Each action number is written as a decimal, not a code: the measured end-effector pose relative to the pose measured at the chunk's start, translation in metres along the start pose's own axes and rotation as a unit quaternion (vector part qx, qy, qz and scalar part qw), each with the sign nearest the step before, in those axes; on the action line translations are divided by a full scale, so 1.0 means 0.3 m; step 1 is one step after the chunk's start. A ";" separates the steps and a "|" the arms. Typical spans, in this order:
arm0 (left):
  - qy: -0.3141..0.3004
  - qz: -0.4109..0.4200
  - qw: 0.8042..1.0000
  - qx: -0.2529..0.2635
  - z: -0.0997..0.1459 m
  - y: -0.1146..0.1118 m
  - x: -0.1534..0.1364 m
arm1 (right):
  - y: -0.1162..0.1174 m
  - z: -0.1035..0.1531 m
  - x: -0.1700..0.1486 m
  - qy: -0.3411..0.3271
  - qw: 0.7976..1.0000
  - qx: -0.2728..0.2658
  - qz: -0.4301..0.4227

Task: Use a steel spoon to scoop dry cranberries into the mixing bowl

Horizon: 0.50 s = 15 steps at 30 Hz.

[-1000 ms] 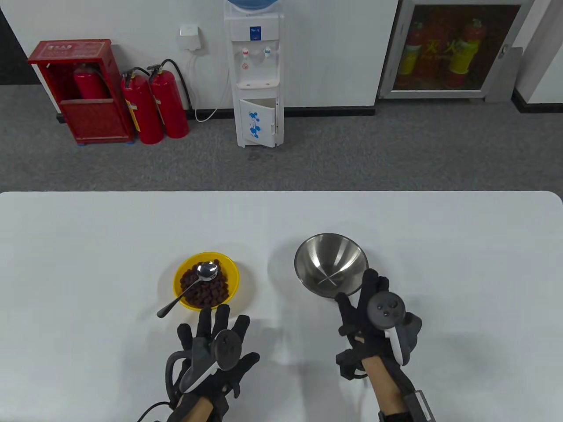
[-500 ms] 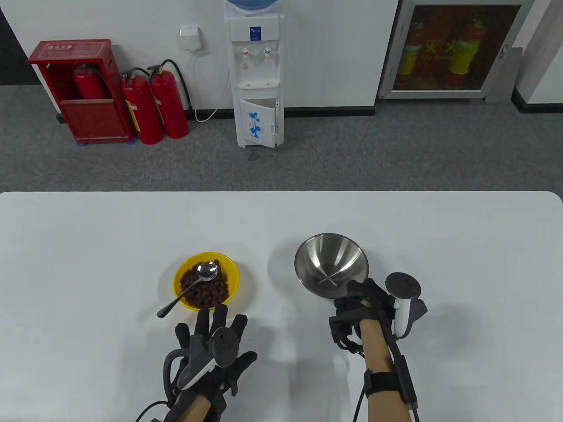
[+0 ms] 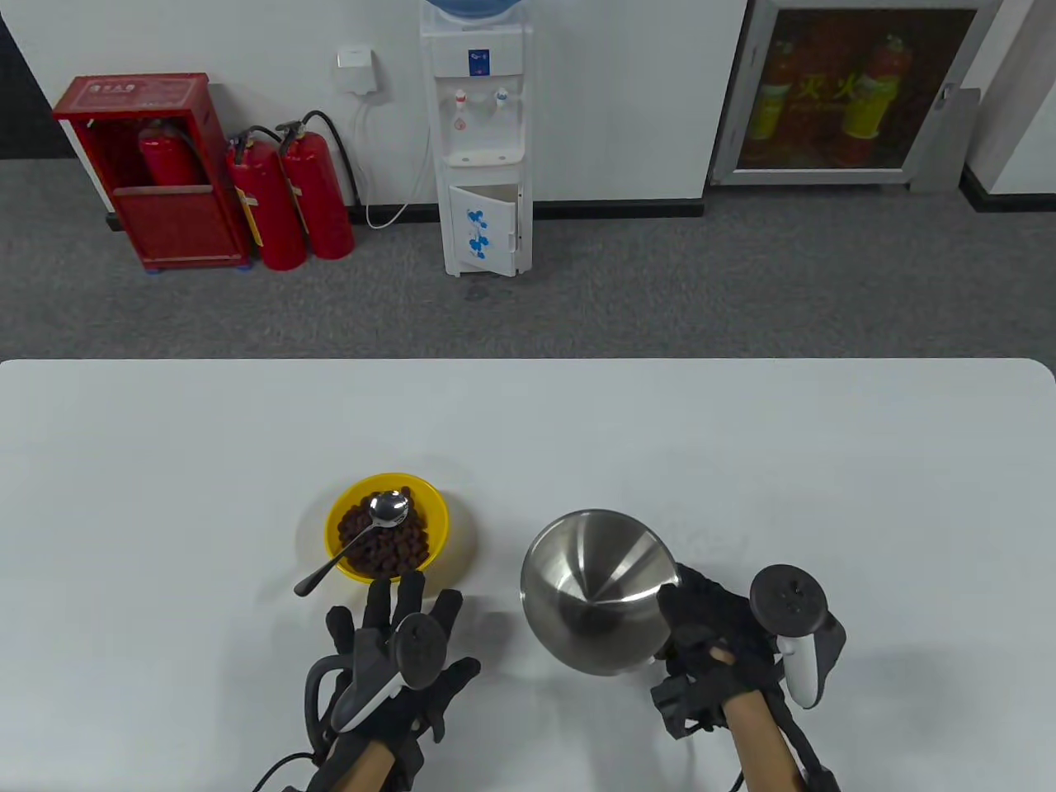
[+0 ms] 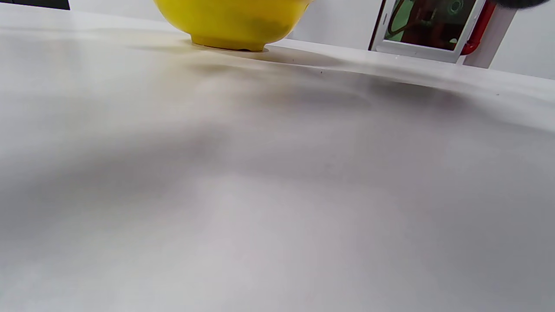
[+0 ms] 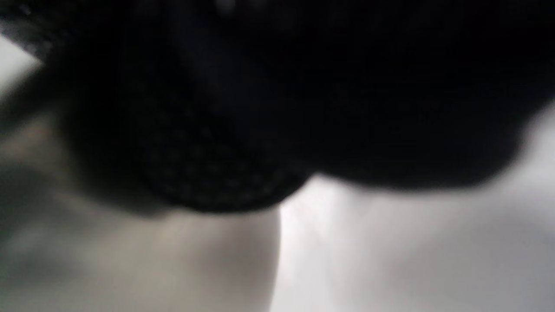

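Cranberries (image 3: 388,546) fill the yellow bowl (image 3: 342,511) on the white table (image 3: 165,462), and the steel spoon (image 3: 355,536) lies across them, its handle poking over the near-left rim. Left hand (image 3: 396,660) lies flat just beside that bowl, fingers spread, holding nothing. Right hand (image 3: 705,635) grips the mixing bowl (image 3: 590,594) by its right rim, tipped and raised, near the yellow bowl's right.

Yellow bowl (image 3: 337,528) holds dark red-brown cranberries (image 3: 388,544); spoon (image 3: 355,540) and mixing bowl (image 3: 590,598) silver; gloves black; table (image 3: 165,462) white.
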<state>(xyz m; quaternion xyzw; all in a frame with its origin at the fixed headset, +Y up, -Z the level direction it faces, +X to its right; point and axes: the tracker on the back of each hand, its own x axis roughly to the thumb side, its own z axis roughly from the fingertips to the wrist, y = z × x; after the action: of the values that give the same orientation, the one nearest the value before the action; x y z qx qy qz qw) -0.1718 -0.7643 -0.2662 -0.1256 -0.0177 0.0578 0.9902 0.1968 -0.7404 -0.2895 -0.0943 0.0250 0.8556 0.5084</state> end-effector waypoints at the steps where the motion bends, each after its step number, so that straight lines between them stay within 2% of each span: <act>1: 0.000 -0.002 1.000 0.001 0.000 0.002 0.000 | 0.013 0.002 0.000 -0.003 1.000 0.021 0.009; 9: 0.002 -0.002 1.000 0.009 -0.001 0.005 -0.005 | 0.110 0.007 -0.012 -0.021 0.992 0.095 0.079; 15: 0.005 0.000 1.000 0.006 -0.002 0.003 -0.008 | 0.144 0.012 -0.016 -0.031 0.989 0.116 0.088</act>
<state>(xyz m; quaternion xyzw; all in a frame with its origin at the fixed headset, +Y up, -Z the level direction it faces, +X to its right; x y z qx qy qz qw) -0.1742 -0.7638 -0.2670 -0.1203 -0.0122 0.0569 0.9910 0.1608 -0.7649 -0.2874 -0.0060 0.1164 0.8910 0.4387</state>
